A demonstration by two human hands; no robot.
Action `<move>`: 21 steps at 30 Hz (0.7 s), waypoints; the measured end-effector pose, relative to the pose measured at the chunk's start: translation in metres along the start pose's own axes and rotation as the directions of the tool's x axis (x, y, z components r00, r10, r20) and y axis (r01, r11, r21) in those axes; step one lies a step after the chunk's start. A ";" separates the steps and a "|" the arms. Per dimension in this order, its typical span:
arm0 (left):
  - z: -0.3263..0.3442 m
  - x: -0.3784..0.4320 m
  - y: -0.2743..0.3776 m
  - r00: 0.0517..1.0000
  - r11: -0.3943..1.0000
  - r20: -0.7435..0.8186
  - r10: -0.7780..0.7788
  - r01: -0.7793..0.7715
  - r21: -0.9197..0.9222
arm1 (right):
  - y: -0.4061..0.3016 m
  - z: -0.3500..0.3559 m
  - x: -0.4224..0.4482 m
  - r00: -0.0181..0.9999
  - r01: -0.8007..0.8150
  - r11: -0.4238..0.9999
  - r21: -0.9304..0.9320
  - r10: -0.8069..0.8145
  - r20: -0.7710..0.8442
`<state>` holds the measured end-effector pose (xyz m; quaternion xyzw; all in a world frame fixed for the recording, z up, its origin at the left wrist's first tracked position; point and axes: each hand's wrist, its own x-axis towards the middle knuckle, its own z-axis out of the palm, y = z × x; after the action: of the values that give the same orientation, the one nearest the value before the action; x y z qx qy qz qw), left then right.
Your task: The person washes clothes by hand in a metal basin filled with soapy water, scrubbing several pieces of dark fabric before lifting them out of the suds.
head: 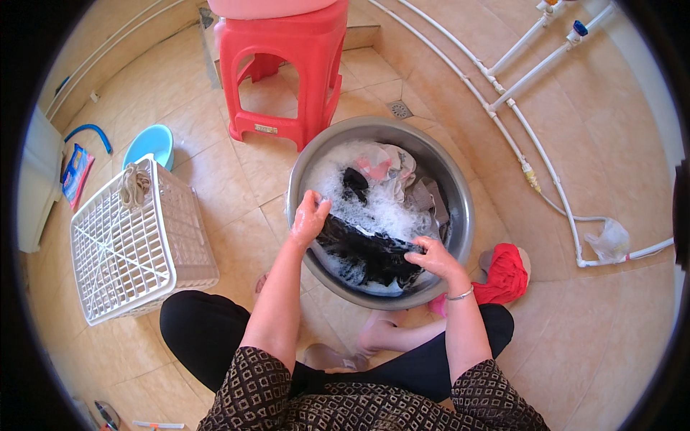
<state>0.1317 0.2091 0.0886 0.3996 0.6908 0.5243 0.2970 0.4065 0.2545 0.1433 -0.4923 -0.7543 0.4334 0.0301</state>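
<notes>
A round metal basin (460, 226) stands on the floor before me, holding suds and wet clothes. My left hand (311, 216) grips one end of a black garment (372, 250) near the basin's left rim. The other end is pinched in my right hand (433, 257), towards the basin's right side. Between the hands the garment's upper edge stretches, with a small white tag (365, 230) on it; its lower part lies in the soapy water. Beyond it, foam (385, 210) surrounds a patterned light cloth (396, 164), a greyish cloth (426, 196) and a black piece (354, 180).
A red plastic stool (318, 70) with a pink basin (272, 7) on it stands beyond. To the left are a white plastic basket (188, 237) and a blue basin (161, 143). Red cloth (504, 275) lies at right, near white wall pipes (544, 156). A floor drain (399, 110) is behind.
</notes>
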 end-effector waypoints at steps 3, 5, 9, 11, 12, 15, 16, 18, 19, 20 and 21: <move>-0.008 -0.003 0.015 0.930 0.986 0.327 -0.167 0.155 0.063 | 0.011 0.001 0.006 0.969 0.078 0.887 0.454 0.039 -0.242; -0.012 0.001 0.004 0.665 0.999 0.746 -0.041 0.001 0.054 | 0.002 -0.002 0.007 0.937 0.178 0.620 0.764 0.130 -0.324; -0.003 -0.008 0.041 0.444 0.826 0.838 -0.317 -0.305 0.474 | -0.004 -0.019 0.005 0.892 0.187 0.616 0.765 0.220 -0.396; -0.001 -0.010 0.024 0.520 0.823 0.805 -0.285 -0.298 0.484 | -0.001 -0.017 0.007 0.900 0.170 0.896 0.410 0.028 -0.435; -0.002 -0.011 0.020 0.592 0.824 0.766 -0.252 -0.284 0.491 | -0.006 -0.018 0.004 0.916 0.162 0.973 0.164 -0.086 -0.391; -0.010 -0.013 0.015 0.647 0.838 0.684 -0.337 0.537 -0.096 | 0.003 -0.015 0.000 0.945 -0.173 0.958 -0.227 0.226 0.235; -0.008 -0.011 0.008 0.656 0.722 0.703 -0.274 0.623 -0.300 | 0.009 -0.010 -0.002 0.958 -0.074 0.982 -0.173 0.119 0.262; 0.003 -0.015 0.008 0.691 0.626 0.668 -0.276 0.656 -0.421 | 0.012 -0.001 0.000 0.937 -0.046 0.976 -0.211 0.115 0.329; 0.009 -0.018 0.012 0.722 0.517 0.630 -0.285 0.669 -0.534 | 0.007 0.000 0.000 0.937 -0.044 0.977 -0.209 0.113 0.332; 0.012 -0.019 0.012 0.736 0.481 0.631 -0.244 0.657 -0.580 | 0.000 0.003 0.000 0.991 -0.026 0.998 -0.050 0.032 0.132; 0.014 -0.021 0.018 0.736 0.479 0.632 -0.244 0.658 -0.581 | -0.013 0.006 -0.001 0.996 0.023 0.995 0.100 -0.014 -0.086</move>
<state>0.1588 0.1999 0.1020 0.1393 0.3821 0.5540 0.7265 0.3946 0.2482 0.1490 -0.5010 -0.7339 0.4494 0.0911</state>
